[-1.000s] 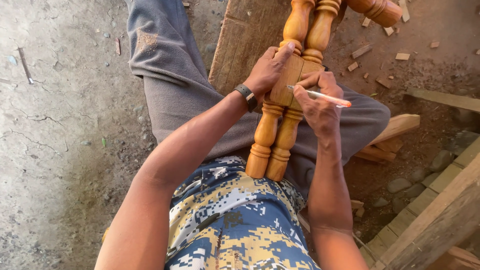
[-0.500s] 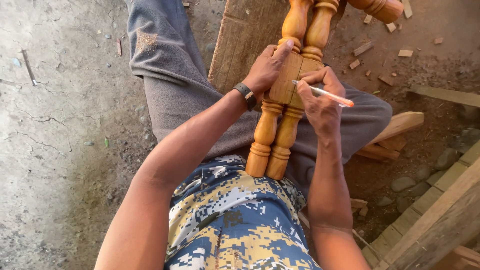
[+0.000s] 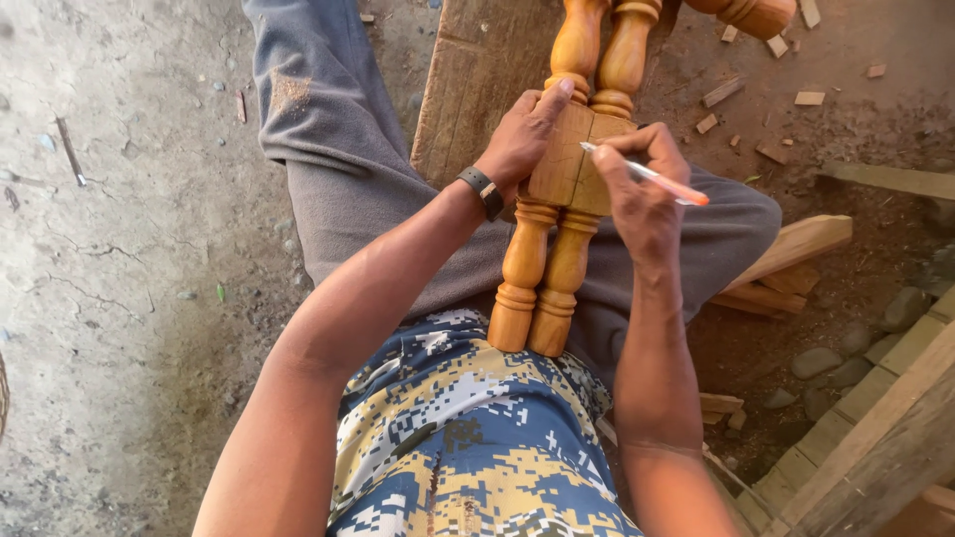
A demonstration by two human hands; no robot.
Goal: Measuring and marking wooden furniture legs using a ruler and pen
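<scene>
Bare concrete floor [image 3: 109,259] at left, packed earth with wood offcuts [image 3: 808,97] and stones at right; seated posture, grey trousers [image 3: 338,179], patterned blue-and-yellow shirt [image 3: 468,447].

Weathered plank [image 3: 477,80] lying ahead under the work. Stacked timber [image 3: 875,438] at lower right.

Two turned wooden spindles [image 3: 542,268], orange-varnished, side by side and touching, near ends braced against the belly, far ends running out of view at top. Square blocks of the two aligned at mid-length.

Left hand [image 3: 522,139] clamped over the left spindle's square block, fingers wrapped, forefinger stretched up along the edge; black wristband [image 3: 483,191] on that wrist. Holding both pieces together.

Right hand [image 3: 642,194] closed in a writing grip on a slim white pen with orange end [image 3: 647,176], tip resting on the upper face of the right-hand block.

Versus a second ago: pen tip shifted slightly leftward and down onto the block face, shaft lying flatter; spindles and left hand unchanged in position. Judgement: marking stroke under way across the aligned blocks, line not discernible on the wood at this resolution.
</scene>
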